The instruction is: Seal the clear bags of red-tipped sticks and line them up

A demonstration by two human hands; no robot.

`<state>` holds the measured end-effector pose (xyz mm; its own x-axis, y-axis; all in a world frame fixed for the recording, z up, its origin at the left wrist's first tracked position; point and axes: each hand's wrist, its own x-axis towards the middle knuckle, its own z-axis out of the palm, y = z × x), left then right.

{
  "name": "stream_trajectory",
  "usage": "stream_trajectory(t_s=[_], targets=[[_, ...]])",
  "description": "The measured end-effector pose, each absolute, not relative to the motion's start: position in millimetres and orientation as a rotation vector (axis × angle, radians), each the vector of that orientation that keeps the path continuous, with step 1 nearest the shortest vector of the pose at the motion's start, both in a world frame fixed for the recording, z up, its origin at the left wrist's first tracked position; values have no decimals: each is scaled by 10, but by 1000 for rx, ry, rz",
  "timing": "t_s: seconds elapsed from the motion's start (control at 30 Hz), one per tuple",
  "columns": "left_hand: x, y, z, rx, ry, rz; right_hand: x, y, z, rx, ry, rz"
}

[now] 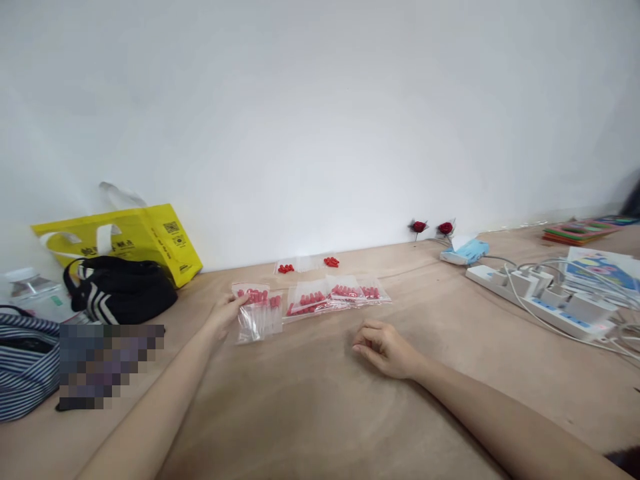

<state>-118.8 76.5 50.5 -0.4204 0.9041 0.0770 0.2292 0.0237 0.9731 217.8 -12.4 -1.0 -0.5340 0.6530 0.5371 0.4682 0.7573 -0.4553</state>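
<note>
My left hand [229, 313] holds the left edge of a clear zip bag [253, 323], its fingers closed on the plastic. Small red capsule-shaped pieces [257, 296] lie inside the upper part of this bag. To its right, several more clear zip bags [320, 305] with the same red pieces overlap in a row. My right hand [383, 348] rests on the table in front of that row, fingers curled in and apart from the bags. Nothing shows in it.
Farther back are another clear bag [306, 264] and two small groups of red pieces. A yellow bag [155, 243] and black pouch [130, 290] stand left. Two dark red artificial roses [419, 227], a blue packet [465, 252] and a power strip [537, 303] with cables are right.
</note>
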Motion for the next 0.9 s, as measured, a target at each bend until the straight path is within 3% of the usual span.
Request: stream_trajectory(t_s=[0.17, 0.27, 0.47, 0.7, 0.9], targets=[[-845, 375, 677, 1244, 1389, 1586, 2140, -89, -65, -1012, -2015, 326], [-492, 132, 719, 1443, 1176, 1501, 2096, -75, -96, -1078, -1826, 471], [52, -108, 509, 1889, 926, 1415, 2035, -93, -60, -816, -1712, 704], [91, -98, 139, 2119, 836, 1322, 2110, -145, -76, -568, -1948, 40], [-131, -146, 57, 2719, 773, 1190, 2146, -76, -160, -607, -2174, -299]])
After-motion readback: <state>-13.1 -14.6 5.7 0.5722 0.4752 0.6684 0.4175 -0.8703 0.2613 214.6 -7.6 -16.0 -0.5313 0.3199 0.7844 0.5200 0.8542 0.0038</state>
